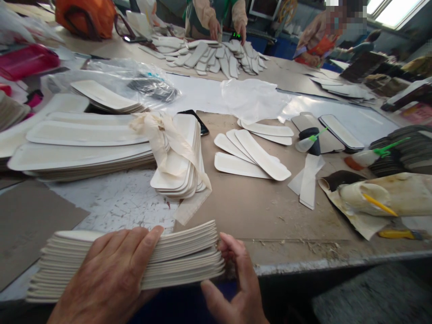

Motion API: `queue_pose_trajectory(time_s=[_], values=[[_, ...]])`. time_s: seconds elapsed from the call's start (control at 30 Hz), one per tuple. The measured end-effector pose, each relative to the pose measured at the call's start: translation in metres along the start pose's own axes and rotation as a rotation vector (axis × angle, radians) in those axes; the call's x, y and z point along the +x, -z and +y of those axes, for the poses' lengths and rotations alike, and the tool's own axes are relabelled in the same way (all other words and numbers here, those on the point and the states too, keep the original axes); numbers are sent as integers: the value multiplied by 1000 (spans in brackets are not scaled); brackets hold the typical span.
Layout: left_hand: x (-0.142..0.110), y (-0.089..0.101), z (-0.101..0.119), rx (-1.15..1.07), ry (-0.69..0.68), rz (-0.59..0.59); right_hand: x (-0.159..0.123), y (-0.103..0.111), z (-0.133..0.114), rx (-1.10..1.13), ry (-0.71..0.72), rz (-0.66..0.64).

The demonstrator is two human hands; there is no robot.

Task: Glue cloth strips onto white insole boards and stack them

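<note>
At the near table edge lies a thick stack of long white, round-cornered strips [182, 256], edge side toward me. My left hand [118, 265] is closed over its middle, fingers across the top. Beside the stack's right end is my right hand [238, 279], open, with thumb and fingers apart; whether the fingertips touch the strips I cannot tell. Just beyond, more white strips [175, 175] are piled with a cream cloth band [165, 148] draped over them. Left of these sits a wide pile of longer strips [84, 155]. Several loose strips [263, 153] lie fanned on the brown board.
To the right are a green-tipped squeeze bottle [305, 143], another with orange liquid [361, 158], and a yellow-handled cutter [398, 234]. A black phone [199, 121] lies behind the piles. Across the table, a co-worker's hands [214, 29] are at a heap of pieces [216, 56].
</note>
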State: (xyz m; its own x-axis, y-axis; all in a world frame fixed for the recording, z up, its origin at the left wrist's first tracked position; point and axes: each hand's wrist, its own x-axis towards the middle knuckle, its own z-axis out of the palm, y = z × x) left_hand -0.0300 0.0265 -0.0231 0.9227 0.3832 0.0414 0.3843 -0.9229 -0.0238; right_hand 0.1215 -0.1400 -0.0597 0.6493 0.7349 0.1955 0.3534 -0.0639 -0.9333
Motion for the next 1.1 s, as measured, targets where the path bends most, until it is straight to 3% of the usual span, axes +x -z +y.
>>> queue_pose_trajectory(time_s=[0.53, 0.83, 1.1], values=[[-2, -5, -1, -40, 22, 58, 6, -2, 0, 68, -4, -39], [-2, -7, 0, -34, 17, 69, 28, 17, -10, -9, 44, -193], [-2, -13, -1, -36, 20, 140, 39, 26, -14, -96, 88, -231]])
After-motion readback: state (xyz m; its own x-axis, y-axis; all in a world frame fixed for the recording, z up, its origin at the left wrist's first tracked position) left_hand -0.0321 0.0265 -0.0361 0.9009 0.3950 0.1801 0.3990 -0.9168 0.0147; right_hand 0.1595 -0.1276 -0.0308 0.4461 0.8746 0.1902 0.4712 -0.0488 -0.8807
